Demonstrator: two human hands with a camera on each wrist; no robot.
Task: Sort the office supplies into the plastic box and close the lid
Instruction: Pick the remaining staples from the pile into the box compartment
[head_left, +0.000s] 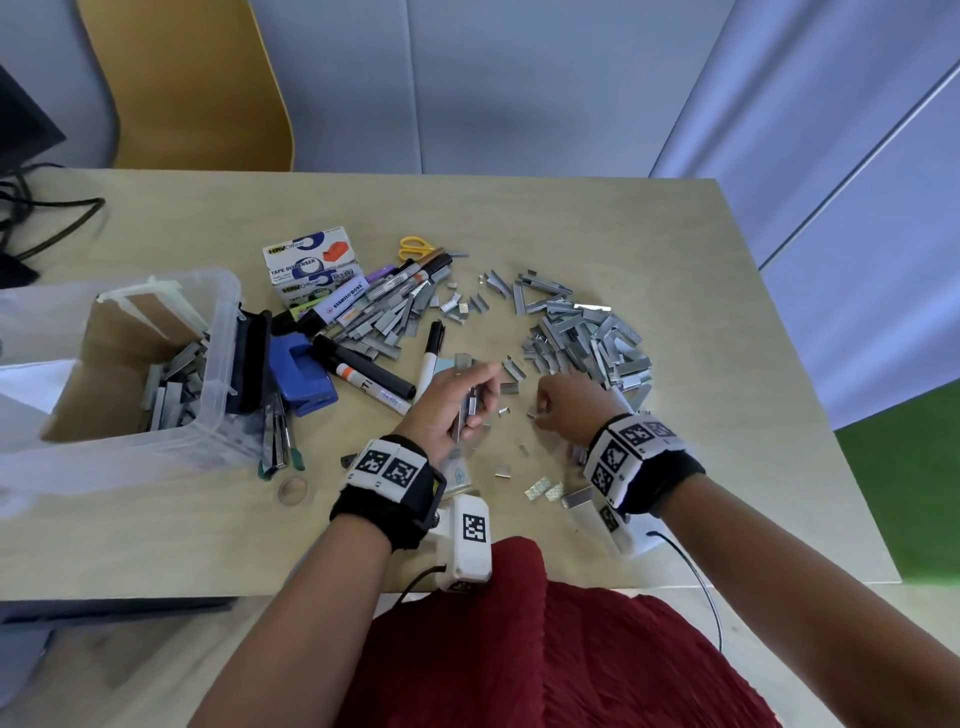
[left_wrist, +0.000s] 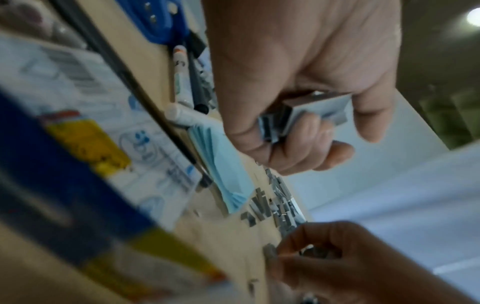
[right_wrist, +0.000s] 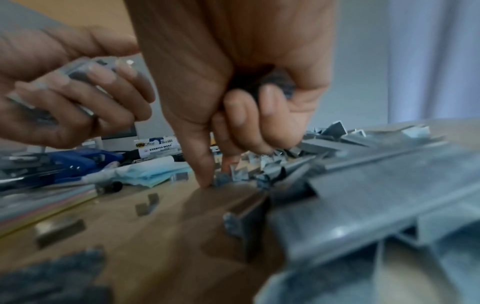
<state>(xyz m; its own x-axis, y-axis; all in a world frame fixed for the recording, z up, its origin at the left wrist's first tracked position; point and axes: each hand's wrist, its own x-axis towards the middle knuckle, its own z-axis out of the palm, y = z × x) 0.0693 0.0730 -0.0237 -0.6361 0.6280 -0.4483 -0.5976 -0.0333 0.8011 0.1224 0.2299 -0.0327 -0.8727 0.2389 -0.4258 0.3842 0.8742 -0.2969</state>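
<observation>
My left hand (head_left: 475, 402) hovers just above the table's middle and grips a bundle of grey staple strips (left_wrist: 306, 111). Just to its right, my right hand (head_left: 544, 413) is curled over the table; its thumb and forefinger pinch a small staple piece (right_wrist: 221, 181) on the wood, while its other fingers hold more staples (right_wrist: 275, 83) against the palm. Loose staple strips lie in one heap (head_left: 587, 332) at the right and another heap (head_left: 395, 319) among the markers. The clear plastic box (head_left: 221, 312) stands open at the left with staples (head_left: 171, 395) inside.
Markers (head_left: 363, 371), a blue hole punch (head_left: 301, 376), tape dispenser boxes (head_left: 311, 265), yellow scissors (head_left: 413, 247) and blue sticky notes (head_left: 441, 366) lie between box and hands. Small staple bits (head_left: 543, 488) are scattered near the front edge. A yellow chair (head_left: 197, 83) stands behind the table.
</observation>
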